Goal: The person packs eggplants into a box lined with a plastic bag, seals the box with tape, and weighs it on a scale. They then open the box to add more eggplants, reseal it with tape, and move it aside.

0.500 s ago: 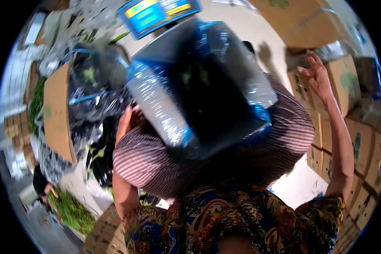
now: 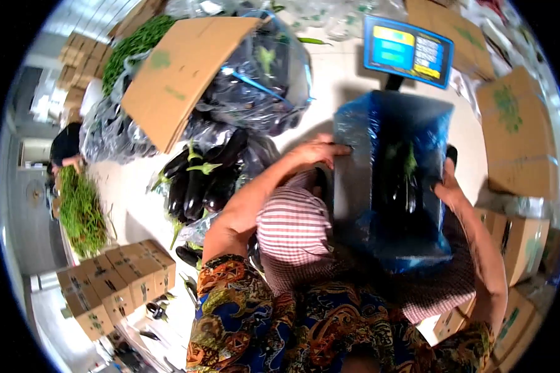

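Note:
A box lined with a blue plastic bag [image 2: 392,180] stands in front of me on a scale, with several dark eggplants [image 2: 404,177] inside. My left hand [image 2: 317,151] grips the box's left rim. On the right rim rests my right hand [image 2: 449,183], holding that side. The scale's blue display [image 2: 407,51] rises just behind the box.
A pile of loose eggplants [image 2: 199,177] lies on the floor to the left, beside a clear bag of eggplants [image 2: 261,74] under a cardboard sheet [image 2: 180,74]. Cardboard boxes [image 2: 516,130] stack at right and lower left [image 2: 115,286]. Another person [image 2: 65,149] crouches by green beans [image 2: 81,211] at far left.
The blue-lined box was tilted close against me, my right hand raised free. Now the box stands upright on the scale with both hands on its rims, and my view has swung.

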A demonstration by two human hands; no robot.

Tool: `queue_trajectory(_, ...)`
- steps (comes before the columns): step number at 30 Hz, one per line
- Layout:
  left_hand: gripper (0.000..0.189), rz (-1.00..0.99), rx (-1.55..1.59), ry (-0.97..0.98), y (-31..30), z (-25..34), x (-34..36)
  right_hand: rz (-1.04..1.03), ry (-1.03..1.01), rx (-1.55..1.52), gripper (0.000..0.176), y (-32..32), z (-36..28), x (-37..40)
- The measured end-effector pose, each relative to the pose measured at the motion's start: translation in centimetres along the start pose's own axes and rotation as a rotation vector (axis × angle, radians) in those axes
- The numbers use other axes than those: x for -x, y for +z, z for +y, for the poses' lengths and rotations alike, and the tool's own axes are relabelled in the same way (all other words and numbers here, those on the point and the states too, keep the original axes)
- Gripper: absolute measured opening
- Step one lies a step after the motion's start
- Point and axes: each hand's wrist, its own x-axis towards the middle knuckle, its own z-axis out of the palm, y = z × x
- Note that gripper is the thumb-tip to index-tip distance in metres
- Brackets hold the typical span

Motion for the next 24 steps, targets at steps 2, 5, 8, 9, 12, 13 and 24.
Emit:
queue_trajectory(2, 0.040, 0.142, -0.055, -0.235, 0.6, 4.0, 1.7, 0.000, 0.124, -0.350, 0.061, 0.2, -2.5, 1.6)
queue_trajectory(5, 0.041, 0.238, 0.473, 0.135, -1.0, 1.1, 4.0, 0.047, 0.311, 0.038, 0.062, 1.7, -3.2, 3.4)
queue_trajectory(8, 0.047, 0.561, 0.892, 0.220, -3.1, 1.5, 9.5, 0.050, 0.348, 0.407, 0.058, 2.3, -1.0, 3.9)
queue_trajectory(9, 0.050, 0.651, 1.053, 0.259, -4.1, 0.7, 11.3, 0.060, 0.319, 0.376, 0.057, 2.2, -0.2, 3.7)
queue_trajectory(12, 0.072, 0.837, 1.250, 0.614, -5.8, -1.2, 18.5, 0.085, 0.225, 0.191, 0.052, 1.2, 2.3, 2.5)
queue_trajectory(13, 0.079, 0.916, 1.330, 0.712, -6.5, -1.3, 21.0, 0.087, 0.199, 0.139, 0.050, 0.8, 3.2, 2.2)
queue_trajectory(24, 0.025, 0.983, 1.208, 0.667, -16.5, 0.3, 27.1, 0.129, -0.073, -0.057, 0.044, -3.9, 10.2, 1.1)
